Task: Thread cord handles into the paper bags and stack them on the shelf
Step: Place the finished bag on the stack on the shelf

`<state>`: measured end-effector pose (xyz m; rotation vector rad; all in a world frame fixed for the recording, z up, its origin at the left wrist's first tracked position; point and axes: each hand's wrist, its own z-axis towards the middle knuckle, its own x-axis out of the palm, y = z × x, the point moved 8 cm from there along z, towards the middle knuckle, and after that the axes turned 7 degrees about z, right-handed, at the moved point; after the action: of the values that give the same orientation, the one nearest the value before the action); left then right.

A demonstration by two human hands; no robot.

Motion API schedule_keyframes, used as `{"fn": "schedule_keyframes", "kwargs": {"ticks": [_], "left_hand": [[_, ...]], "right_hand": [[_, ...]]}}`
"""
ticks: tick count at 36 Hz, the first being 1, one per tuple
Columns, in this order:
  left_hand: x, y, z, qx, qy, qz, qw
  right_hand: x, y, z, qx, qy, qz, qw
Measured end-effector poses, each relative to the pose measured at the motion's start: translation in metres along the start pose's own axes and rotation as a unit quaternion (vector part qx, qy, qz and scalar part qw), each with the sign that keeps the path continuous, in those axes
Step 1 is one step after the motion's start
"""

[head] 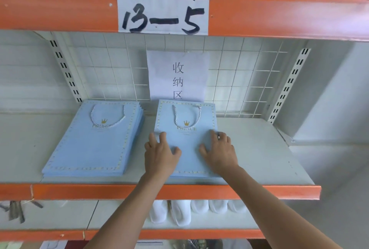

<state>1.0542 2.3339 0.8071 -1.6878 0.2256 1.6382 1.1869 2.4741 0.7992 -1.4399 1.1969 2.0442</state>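
Fingers spread and nearly straight, our left hand (159,152) and right hand (218,151) both lie flat on the lower half of a flat pale-blue paper bag with a gold crown print and dotted border (186,134), which lies near the middle of the grey shelf board with an orange front rail (259,154). We pinch nothing; the palms only press the paper down, the left at the bag's left edge, the right towards its right edge.

We judge the job well on. This bag already carries its twisted white cord handle (187,118), looped over the face. Just beside it on the left, apart from it, lies a stack of like blue bags (93,140) with a cord showing on the top one. What is left here seems only to square the bag up and let go.

We cannot tell whether one bag or several lie under our hands, since the near edge is covered by our wrists. How many bags are still unthreaded is out of view. The printed word under the crown is partly covered, and the white rolls on the lower shelf (179,211) are hard to identify.
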Motion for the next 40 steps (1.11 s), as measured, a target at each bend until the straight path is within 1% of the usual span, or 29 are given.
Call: {"fn": "schedule_keyframes", "kwargs": {"ticks": [2, 4, 6, 13, 18, 21, 23, 25, 28, 30, 32, 36, 38, 40], "left_hand": [[0.003, -0.005, 0.005, 0.014, 0.021, 0.01, 1.0], [0.007, -0.005, 0.008, 0.015, 0.043, 0.018, 0.999], [0.011, -0.004, 0.009, 0.013, 0.049, 0.028, 0.998], [0.018, -0.002, 0.007, 0.031, 0.041, 0.063, 0.997], [0.016, -0.003, 0.01, 0.05, 0.046, 0.083, 0.994], [0.006, -0.004, 0.015, 0.063, 0.022, 0.086, 0.994], [0.001, -0.001, 0.016, 0.053, 0.014, 0.055, 0.997], [0.002, 0.006, 0.015, 0.02, 0.028, -0.005, 0.999], [0.012, 0.02, 0.013, -0.038, 0.076, -0.09, 0.992], [0.016, 0.023, 0.011, -0.043, 0.101, -0.116, 0.987], [0.015, 0.021, 0.01, -0.032, 0.109, -0.11, 0.987], [0.012, 0.018, 0.012, -0.025, 0.106, -0.077, 0.991], [0.011, 0.018, 0.012, -0.026, 0.1, -0.096, 0.99], [0.008, 0.021, 0.011, -0.034, 0.082, -0.118, 0.989]], "right_hand": [[0.001, 0.0, 0.002, 0.0, 0.013, 0.035, 0.999], [0.005, -0.001, 0.004, -0.001, 0.045, 0.065, 0.997], [0.008, -0.002, 0.006, -0.002, 0.058, 0.07, 0.996], [0.013, -0.004, 0.001, 0.002, 0.039, 0.067, 0.997], [0.007, -0.003, 0.002, 0.011, 0.057, 0.016, 0.998], [-0.007, 0.002, 0.005, -0.021, 0.021, -0.033, 0.999], [-0.011, 0.005, 0.005, -0.042, 0.007, -0.047, 0.998], [-0.009, 0.006, 0.004, -0.036, 0.01, -0.011, 0.999], [0.001, -0.004, 0.002, 0.019, 0.028, 0.139, 0.99], [0.008, -0.007, 0.001, 0.033, 0.04, 0.204, 0.978], [0.012, -0.007, 0.001, 0.035, 0.049, 0.22, 0.974], [0.015, -0.007, 0.003, 0.043, 0.074, 0.2, 0.976], [0.013, -0.006, 0.004, 0.036, 0.078, 0.206, 0.975], [0.008, -0.006, 0.004, 0.035, 0.066, 0.218, 0.973]]}}
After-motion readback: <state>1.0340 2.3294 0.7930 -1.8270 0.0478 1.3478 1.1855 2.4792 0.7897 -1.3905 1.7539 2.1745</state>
